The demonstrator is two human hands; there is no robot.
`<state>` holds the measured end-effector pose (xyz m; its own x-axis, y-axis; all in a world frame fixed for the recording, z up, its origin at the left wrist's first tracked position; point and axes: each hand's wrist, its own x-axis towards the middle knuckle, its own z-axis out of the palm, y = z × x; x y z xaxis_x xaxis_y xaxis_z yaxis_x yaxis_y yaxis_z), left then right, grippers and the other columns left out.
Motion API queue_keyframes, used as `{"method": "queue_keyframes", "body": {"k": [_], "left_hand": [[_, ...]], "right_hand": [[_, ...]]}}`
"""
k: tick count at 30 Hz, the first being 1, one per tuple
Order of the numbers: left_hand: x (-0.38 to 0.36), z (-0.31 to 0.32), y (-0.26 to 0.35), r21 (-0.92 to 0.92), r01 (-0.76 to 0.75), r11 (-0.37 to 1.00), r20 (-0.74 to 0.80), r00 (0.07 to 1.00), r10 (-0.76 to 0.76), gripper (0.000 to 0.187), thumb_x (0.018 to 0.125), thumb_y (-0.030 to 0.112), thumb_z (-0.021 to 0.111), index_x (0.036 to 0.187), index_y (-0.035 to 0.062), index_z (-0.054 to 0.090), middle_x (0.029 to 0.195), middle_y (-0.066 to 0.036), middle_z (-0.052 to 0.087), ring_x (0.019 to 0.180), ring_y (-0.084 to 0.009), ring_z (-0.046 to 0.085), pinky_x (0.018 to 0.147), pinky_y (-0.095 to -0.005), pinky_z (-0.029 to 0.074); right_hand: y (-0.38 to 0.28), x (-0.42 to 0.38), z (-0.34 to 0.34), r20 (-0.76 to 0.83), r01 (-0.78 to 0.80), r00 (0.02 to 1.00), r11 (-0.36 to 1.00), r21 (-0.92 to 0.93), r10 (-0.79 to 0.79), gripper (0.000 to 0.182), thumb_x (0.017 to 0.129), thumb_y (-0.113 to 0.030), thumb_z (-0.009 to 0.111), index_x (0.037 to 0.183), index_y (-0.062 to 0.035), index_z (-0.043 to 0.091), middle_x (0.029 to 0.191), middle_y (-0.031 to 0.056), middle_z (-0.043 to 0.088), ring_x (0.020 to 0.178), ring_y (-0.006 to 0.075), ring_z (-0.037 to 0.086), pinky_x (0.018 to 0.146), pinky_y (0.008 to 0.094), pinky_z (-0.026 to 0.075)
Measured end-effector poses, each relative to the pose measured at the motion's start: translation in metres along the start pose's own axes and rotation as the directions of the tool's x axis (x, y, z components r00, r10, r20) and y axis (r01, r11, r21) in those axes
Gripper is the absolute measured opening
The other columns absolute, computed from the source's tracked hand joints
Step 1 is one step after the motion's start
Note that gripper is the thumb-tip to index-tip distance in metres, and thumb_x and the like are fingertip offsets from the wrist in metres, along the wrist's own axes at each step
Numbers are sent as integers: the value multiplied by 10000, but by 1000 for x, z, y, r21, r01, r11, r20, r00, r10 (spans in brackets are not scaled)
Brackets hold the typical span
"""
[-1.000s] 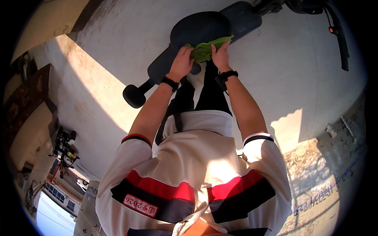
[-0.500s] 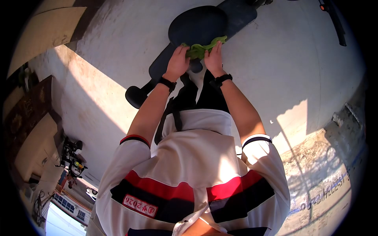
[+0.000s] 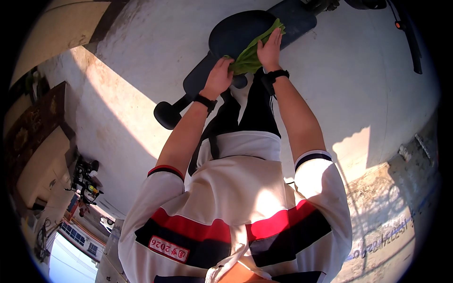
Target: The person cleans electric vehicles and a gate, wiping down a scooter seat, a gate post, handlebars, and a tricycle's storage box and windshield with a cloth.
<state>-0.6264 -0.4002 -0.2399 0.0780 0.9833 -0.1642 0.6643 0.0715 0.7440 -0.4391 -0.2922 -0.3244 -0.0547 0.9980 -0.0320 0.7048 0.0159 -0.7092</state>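
Note:
A wrinkled green cloth (image 3: 247,57) stretches slantwise between my two hands, over the near edge of a dark rounded seat (image 3: 238,33). My left hand (image 3: 219,75) pinches its lower left end, the fingertips bent over the edge. Farther up and to the right, my right hand (image 3: 270,49) grips the other end, with fingers long and close together and the thumb toward the cloth. Each wrist wears a black band. Below the cloth, part of the seat is covered by it and by my hands.
Dark body panels (image 3: 295,21) of the vehicle reach to the upper right, and a black rounded part (image 3: 167,115) sticks out at the lower left. A black bar (image 3: 412,47) with an orange spot is at the far right. Parked motorbikes (image 3: 86,181) stand at left.
My right hand has moved up and right, and my left hand slightly down. The cloth, bunched before, is now spread wider and slanted. The view has shifted a little.

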Motion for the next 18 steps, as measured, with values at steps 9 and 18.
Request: {"method": "queue_keyframes", "body": {"k": [9, 18], "left_hand": [[0, 8, -18, 41, 113, 993, -73, 991, -110, 602, 855, 60, 615, 1403, -12, 377, 1409, -298, 412, 1224, -458, 496, 980, -435, 486], [29, 24, -39, 225, 75, 971, -89, 994, -56, 687, 878, 97, 592, 1445, -111, 264, 1452, -327, 335, 1400, -486, 253, 1131, -479, 322]], "right_hand": [[-20, -63, 6, 60, 82, 996, 938, -337, -65, 734, 880, -159, 576, 1399, 229, 231, 1503, 403, 163, 1409, 546, 159, 1190, 507, 180], [-16, -69, -17, 193, 132, 978, 951, -279, -79, 719, 867, -171, 562, 1443, 143, 268, 1533, 340, 188, 1433, 488, 181, 1191, 484, 201]]}}
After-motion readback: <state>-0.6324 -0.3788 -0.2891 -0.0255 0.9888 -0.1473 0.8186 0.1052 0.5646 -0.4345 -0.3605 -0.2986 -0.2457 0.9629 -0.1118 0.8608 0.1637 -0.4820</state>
